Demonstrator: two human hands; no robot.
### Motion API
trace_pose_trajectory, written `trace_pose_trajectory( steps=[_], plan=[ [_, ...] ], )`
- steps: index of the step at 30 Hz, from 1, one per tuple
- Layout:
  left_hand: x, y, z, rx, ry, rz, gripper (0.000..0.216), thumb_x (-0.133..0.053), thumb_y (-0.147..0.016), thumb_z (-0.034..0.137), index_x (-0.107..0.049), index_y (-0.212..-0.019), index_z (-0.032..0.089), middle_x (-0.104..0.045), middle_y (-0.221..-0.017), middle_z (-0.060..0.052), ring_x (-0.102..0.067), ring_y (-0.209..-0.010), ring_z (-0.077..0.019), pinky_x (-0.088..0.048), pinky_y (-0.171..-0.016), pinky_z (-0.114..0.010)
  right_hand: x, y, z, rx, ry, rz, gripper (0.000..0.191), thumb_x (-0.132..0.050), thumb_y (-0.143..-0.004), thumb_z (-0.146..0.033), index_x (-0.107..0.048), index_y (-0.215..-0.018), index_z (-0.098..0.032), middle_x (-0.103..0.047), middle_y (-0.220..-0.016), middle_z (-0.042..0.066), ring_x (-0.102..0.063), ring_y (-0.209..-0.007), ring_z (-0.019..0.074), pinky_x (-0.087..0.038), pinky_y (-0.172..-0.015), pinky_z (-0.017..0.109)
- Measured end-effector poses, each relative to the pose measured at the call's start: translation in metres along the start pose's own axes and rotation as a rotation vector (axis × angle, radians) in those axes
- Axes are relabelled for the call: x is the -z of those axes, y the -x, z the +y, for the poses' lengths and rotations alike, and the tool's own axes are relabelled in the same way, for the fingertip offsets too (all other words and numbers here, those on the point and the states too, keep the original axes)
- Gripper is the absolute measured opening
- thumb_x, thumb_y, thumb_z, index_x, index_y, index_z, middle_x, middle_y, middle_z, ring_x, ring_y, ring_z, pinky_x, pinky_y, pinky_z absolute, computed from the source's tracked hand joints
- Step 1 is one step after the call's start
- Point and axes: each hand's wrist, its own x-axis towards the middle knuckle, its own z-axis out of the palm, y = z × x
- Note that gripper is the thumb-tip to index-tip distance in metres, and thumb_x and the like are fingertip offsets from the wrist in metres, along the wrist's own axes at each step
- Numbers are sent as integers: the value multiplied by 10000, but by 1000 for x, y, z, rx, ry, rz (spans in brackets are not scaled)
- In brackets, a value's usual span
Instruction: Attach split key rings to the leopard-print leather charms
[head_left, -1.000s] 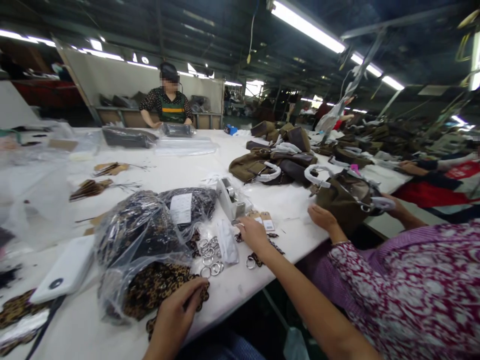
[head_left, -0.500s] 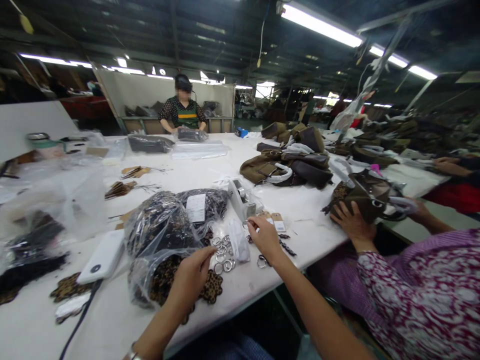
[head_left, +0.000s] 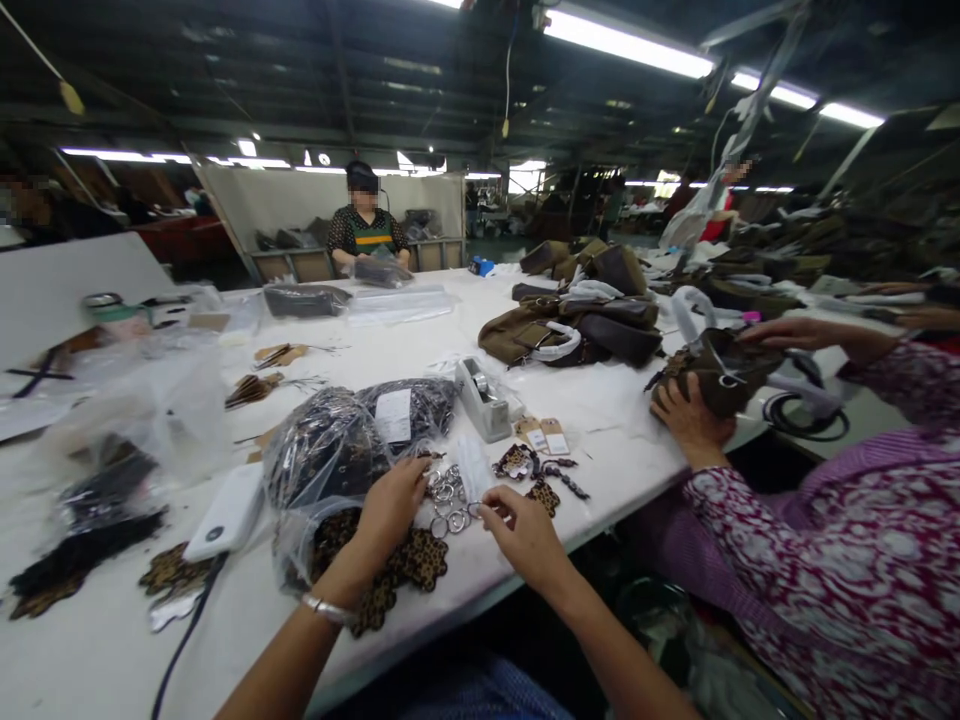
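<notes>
My right hand (head_left: pixel 525 532) pinches a silvery metal ring (head_left: pixel 474 509) between thumb and fingertips, just above the white tabletop. My left hand (head_left: pixel 391 508) has its fingers closed at the far edge of a pile of loose metal rings (head_left: pixel 448 486); what they hold, if anything, is hidden. Beside that hand lies a clear plastic bag (head_left: pixel 322 440) of leopard-patterned pieces. A flower-shaped leopard piece (head_left: pixel 420 560) lies under my left wrist. Between my hands is a whitish plastic packet (head_left: pixel 472 466). Dark patterned straps (head_left: pixel 566 482) lie beyond my right hand.
A tape dispenser (head_left: pixel 484 405) and paper tags (head_left: pixel 553 437) stand behind the rings. At left lie a white power bank (head_left: pixel 226 515) and its black cable. Brown-green handbags (head_left: pixel 517 335) are heaped farther back. A co-worker's hands hold a handbag (head_left: pixel 724 385) at right; another person sits opposite.
My right hand has come nearer the table's front edge with the ring, uncovering patterned pieces. My left hand has moved away from me. The co-worker's far hand now rests on top of the handbag.
</notes>
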Motion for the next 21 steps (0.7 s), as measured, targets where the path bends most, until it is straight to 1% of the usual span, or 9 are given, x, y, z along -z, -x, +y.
trace_pose_trajectory(
  steps=[2, 4, 7, 9, 12, 15, 17, 20, 21],
  plan=[
    [4, 22, 1, -30, 14, -33, 234, -497, -951, 312, -667, -1102, 259, -702, -1104, -51, -648, -1017, -208, -459, -893, -287, -4, 7, 2, -87, -153, -52, 172, -573, -886, -361, -608, -868, -194, -671, -689, 1, -699, -653, 174, -499, -534, 222],
    [4, 42, 1, -52, 19, -83, 213, -605, -886, 364, -695, -1045, 256, -724, -1034, -50, -655, -985, -237, -471, -859, -305, -10, 12, 4, -148, -273, -77, 223, -564, -884, -414, -575, -865, -193, -671, -685, 5, -700, -612, 178, -494, -484, 216],
    [-5, 61, -2, -93, 50, -111, 376, -736, -773, 367, -681, -1123, 240, -714, -1103, -71, -609, -1068, -278, -459, -897, -344, -20, 19, 9, -179, -338, -97, 263, -560, -874, -451, -558, -876, -188, -699, -761, 32, -692, -588, 170, -482, -457, 212],
    [-12, 64, -3, -124, 92, -101, 416, -763, -742, 366, -680, -1131, 246, -708, -1119, -65, -584, -1084, -276, -447, -914, -351, -26, 23, 12, -183, -344, -121, 247, -559, -873, -436, -556, -885, -189, -705, -774, 35, -687, -592, 165, -475, -457, 209],
    [-17, 60, -4, -137, 167, -66, 337, -776, -719, 349, -714, -1038, 261, -693, -1139, -53, -567, -1092, -270, -431, -944, -361, -31, 29, 12, -190, -351, -151, 199, -558, -874, -395, -564, -870, -195, -703, -763, 27, -680, -604, 164, -461, -465, 206],
    [-15, 57, -4, -108, 306, -14, 262, -777, -690, 299, -729, -944, 255, -684, -1153, -52, -566, -1105, -285, -421, -968, -385, -32, 32, 10, -207, -339, -138, 180, -590, -855, -372, -596, -849, -193, -692, -732, 18, -680, -636, 178, -460, -489, 216],
    [-10, 56, -2, -68, 418, 7, 183, -727, -727, 280, -719, -904, 236, -718, -1035, -52, -618, -1011, -270, -456, -910, -366, -31, 33, 8, -200, -319, -119, 187, -615, -839, -375, -626, -837, -188, -701, -762, 32, -691, -723, 201, -485, -548, 237],
    [0, 58, 5, -31, 552, 11, 129, -639, -797, 286, -706, -884, 218, -740, -865, -35, -669, -827, -224, -497, -786, -314, -30, 34, 3, -173, -358, -89, 206, -669, -805, -386, -666, -802, -180, -717, -1037, 82, -660, -1007, 243, -520, -750, 282],
    [4, 59, 8, -33, 593, 0, 135, -630, -801, 290, -710, -881, 216, -743, -844, -30, -674, -799, -216, -500, -766, -303, -30, 35, 1, -170, -394, -94, 214, -689, -790, -391, -677, -794, -177, -704, -1099, 85, -641, -1055, 248, -516, -800, 291]
  ],
)
